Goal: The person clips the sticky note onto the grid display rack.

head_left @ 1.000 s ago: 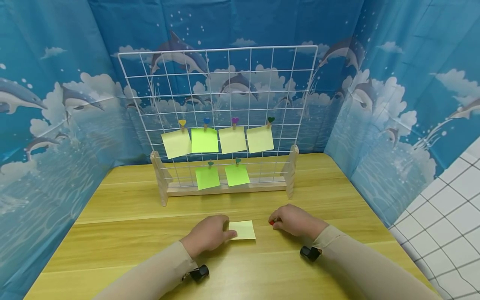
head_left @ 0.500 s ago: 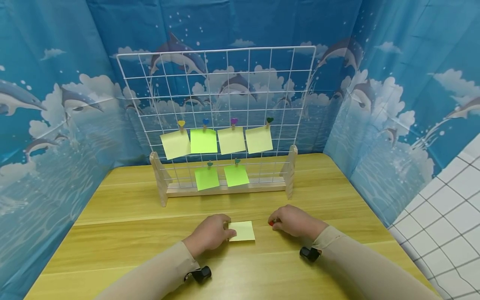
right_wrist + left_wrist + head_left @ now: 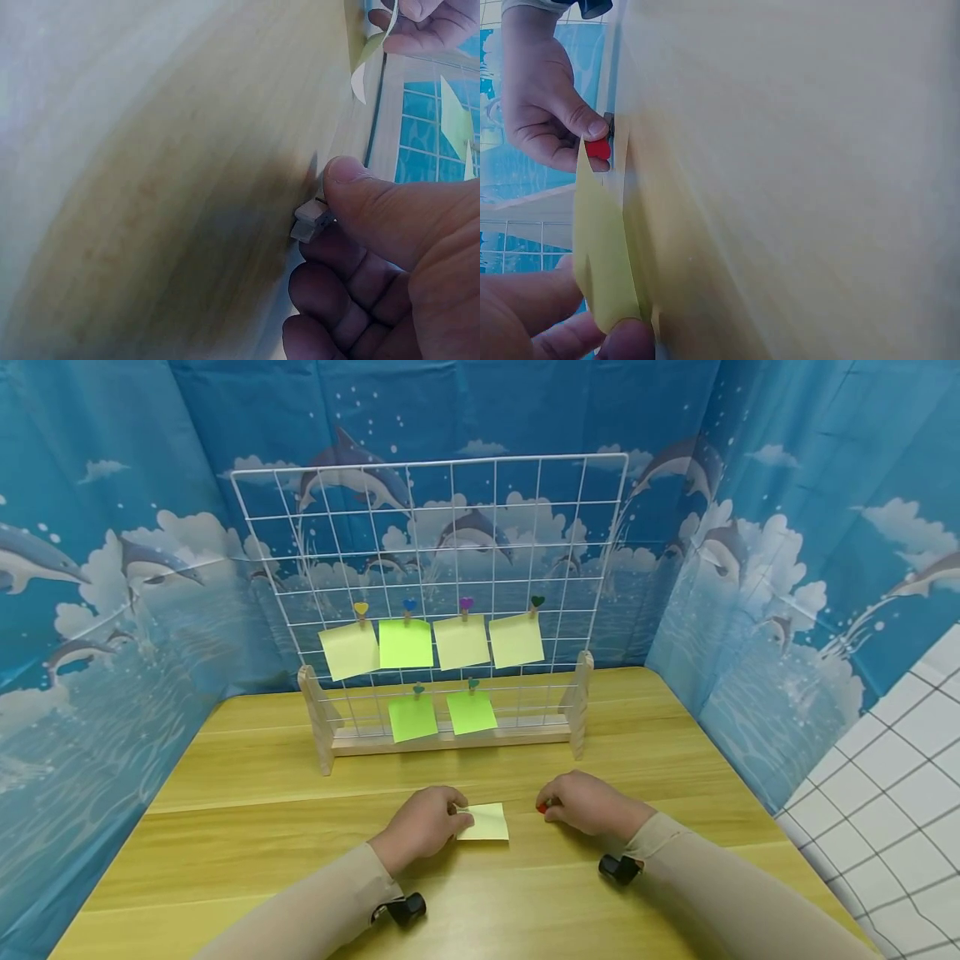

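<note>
My left hand pinches a pale yellow sticky note by its left edge, low over the table. In the left wrist view the same note bends upward between thumb and fingers. To the right, apart from the note, my right hand pinches a small wooden clothespin between thumb and forefinger. Its red decoration shows in the left wrist view. The fingers hide most of the clothespin in the head view.
Behind the hands a white wire grid stands on wooden feet. Several yellow and green notes hang on it in two rows from heart-topped clothespins. Dolphin-print curtains surround the wooden table.
My left hand has shifted slightly right along the note, its fingertips covering a little more of the edge. My right hand stays in place with the clothespin.
</note>
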`<state>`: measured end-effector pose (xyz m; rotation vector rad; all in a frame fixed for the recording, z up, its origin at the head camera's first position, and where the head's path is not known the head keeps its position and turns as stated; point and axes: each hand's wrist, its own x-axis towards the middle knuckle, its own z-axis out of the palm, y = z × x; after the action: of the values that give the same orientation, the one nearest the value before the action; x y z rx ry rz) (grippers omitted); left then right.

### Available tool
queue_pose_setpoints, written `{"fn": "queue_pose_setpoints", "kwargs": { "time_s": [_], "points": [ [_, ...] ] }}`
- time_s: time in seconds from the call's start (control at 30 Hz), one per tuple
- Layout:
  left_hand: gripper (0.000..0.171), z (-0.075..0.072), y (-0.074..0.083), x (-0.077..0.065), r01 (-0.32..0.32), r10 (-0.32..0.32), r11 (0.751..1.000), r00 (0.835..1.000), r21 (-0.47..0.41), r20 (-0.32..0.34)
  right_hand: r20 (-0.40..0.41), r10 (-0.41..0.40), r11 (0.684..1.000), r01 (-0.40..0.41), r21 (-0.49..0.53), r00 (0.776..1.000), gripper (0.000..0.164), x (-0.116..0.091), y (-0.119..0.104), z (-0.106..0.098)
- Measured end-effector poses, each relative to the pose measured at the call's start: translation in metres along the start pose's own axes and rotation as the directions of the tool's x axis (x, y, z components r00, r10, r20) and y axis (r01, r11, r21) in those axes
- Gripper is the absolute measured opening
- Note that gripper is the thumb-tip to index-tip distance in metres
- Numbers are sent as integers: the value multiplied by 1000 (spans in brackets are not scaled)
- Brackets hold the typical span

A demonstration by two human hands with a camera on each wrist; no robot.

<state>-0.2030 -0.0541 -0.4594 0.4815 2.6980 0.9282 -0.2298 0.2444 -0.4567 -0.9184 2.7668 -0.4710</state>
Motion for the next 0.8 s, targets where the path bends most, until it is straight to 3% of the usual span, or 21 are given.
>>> {"fn": "queue_pose_setpoints", "kwargs": {
  "time_s": [0.17,0.5,0.8],
  "points": [
    [25,1,-1,0,-6,6,1000,1000,-15,-3,-2,20,998,-20,57,1000,7,0,2,0],
    [23,-1,-1,1,-11,10,998,1000,-69,-17,-3,69,989,-68,129,998,5,-1,3,-3],
    [16,3,1,4,-3,1,999,998,-33,-62,-31,128,976,-121,183,991,7,-2,2,-5]
  ]
}}
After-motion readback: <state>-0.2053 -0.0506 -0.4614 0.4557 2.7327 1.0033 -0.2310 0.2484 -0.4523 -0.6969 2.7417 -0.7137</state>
